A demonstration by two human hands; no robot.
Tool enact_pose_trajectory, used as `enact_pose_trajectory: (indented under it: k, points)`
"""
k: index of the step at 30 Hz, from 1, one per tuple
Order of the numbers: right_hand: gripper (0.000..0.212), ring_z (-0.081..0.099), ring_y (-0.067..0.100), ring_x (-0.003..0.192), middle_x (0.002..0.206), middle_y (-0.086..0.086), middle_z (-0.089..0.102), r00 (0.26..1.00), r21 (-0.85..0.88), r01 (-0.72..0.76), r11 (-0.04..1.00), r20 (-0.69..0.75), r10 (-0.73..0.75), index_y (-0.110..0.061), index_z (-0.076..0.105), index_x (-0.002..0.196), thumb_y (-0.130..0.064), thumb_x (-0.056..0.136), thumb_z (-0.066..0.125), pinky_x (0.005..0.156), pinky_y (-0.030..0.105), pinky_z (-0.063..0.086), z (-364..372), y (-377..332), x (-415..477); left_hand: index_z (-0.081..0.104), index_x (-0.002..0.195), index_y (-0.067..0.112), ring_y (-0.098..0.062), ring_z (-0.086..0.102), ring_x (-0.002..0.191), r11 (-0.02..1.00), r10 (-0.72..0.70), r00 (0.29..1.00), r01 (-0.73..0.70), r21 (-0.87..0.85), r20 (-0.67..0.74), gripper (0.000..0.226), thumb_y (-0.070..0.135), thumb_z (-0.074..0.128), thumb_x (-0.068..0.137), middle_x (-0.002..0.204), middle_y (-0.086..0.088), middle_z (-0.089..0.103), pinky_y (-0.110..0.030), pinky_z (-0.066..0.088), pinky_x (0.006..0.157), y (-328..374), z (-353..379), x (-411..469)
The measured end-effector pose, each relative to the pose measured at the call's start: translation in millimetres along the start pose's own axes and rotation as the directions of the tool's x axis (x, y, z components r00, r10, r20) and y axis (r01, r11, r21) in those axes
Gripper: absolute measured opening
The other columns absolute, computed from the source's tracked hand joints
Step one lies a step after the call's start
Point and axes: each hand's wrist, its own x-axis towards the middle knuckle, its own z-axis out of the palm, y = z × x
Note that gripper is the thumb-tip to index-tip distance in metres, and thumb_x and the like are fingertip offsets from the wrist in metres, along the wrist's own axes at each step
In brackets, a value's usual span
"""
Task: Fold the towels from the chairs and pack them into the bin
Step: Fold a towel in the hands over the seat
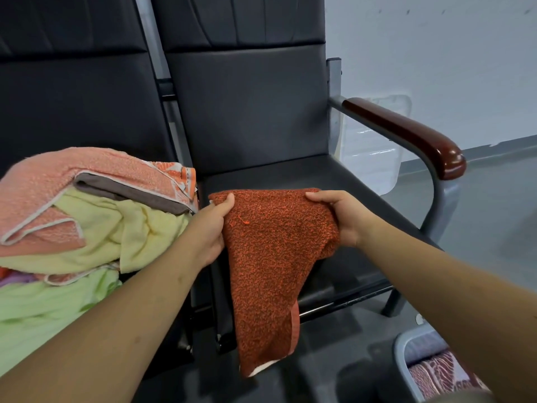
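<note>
Rust towel (273, 257): hanging over the right chair (334, 181), left hand (213, 228) and right hand (340, 216) pinching its top corners in curled fingers, likely squaring it for folding; bin (402, 362) waiting at lower right.

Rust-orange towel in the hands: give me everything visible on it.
The rust-orange towel looks like looped terry, orange flecked with dark brown, with a loose orange thread near its top. A smoother orange band runs down its lower right edge and a pale corner shows at the bottom. It hangs limp, narrowing downward, in front of the black chair seat. The left hand and right hand grip its upper corners.
</note>
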Motion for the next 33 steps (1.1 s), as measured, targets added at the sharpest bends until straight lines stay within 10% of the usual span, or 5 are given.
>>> enact_pose_trajectory:
  k: [7, 16, 21, 28, 33]
  points:
    - [0.026, 0.071, 0.030, 0.086, 0.104, 0.016, 0.073, 0.995, 0.090, 0.096, 0.991, -0.048, -0.092, -0.006, 0.067, 0.113, -0.017, 0.092, 0.056, 0.085, 0.042, 0.056, 0.8, -1.0, 3.2, 0.064, 0.124, 0.002, -0.022, 0.071, 0.098, 0.986, 0.154, 0.988, -0.155, -0.060, -0.017, 0.031, 0.012, 0.062, 0.094, 0.111, -0.011, 0.073, -0.033, 0.056, 0.085, 7.9, -3.2, 2.5]
    - [0.033, 0.064, 0.025, 0.084, 0.093, 0.009, 0.068, 0.997, 0.150, 0.029, 0.988, -0.072, -0.018, -0.003, 0.067, 0.112, -0.024, 0.086, 0.066, 0.089, 0.038, 0.050, -16.5, -1.4, 10.7, 0.068, 0.103, 0.014, -0.019, 0.067, 0.067, 0.985, -0.111, 0.975, 0.081, -0.155, -0.193, 0.013, 0.018, 0.058, 0.095, 0.082, -0.006, 0.072, -0.032, 0.053, 0.064, 21.6, -34.4, 3.6]
    - [0.039, 0.071, 0.024, 0.080, 0.095, 0.019, 0.068, 0.977, 0.289, 0.160, 0.944, -0.180, -0.110, 0.009, 0.060, 0.105, 0.005, 0.069, 0.076, 0.083, 0.033, 0.060, -31.1, -4.0, 17.3, 0.067, 0.103, 0.005, -0.019, 0.072, 0.064, 0.936, -0.278, 0.954, 0.243, -0.255, -0.112, 0.016, 0.014, 0.054, 0.098, 0.084, -0.010, 0.072, -0.029, 0.058, 0.055, 27.0, -64.5, -1.0]
    - [0.019, 0.072, 0.031, 0.082, 0.113, 0.020, 0.064, 0.923, -0.043, -0.242, 0.969, -0.320, 0.216, 0.006, 0.059, 0.113, 0.004, 0.096, 0.052, 0.071, 0.044, 0.062, -24.7, 22.3, 33.2, 0.069, 0.099, 0.001, -0.022, 0.069, 0.092, 0.925, -0.357, 0.932, 0.345, 0.160, 0.056, 0.016, -0.007, 0.056, 0.092, 0.101, -0.015, 0.073, -0.032, 0.059, 0.086, 14.7, -70.8, -12.0]
    - [0.031, 0.067, 0.028, 0.092, 0.112, 0.016, 0.067, 0.955, -0.104, -0.135, 0.985, -0.278, 0.101, -0.005, 0.056, 0.130, -0.013, 0.100, 0.053, 0.079, 0.044, 0.053, -13.7, 14.3, 31.2, 0.062, 0.099, 0.014, -0.023, 0.070, 0.088, 0.870, -0.316, 0.949, 0.292, 0.398, -0.006, 0.018, 0.009, 0.045, 0.104, 0.094, -0.009, 0.073, -0.040, 0.056, 0.082, 7.3, -66.0, -16.5]
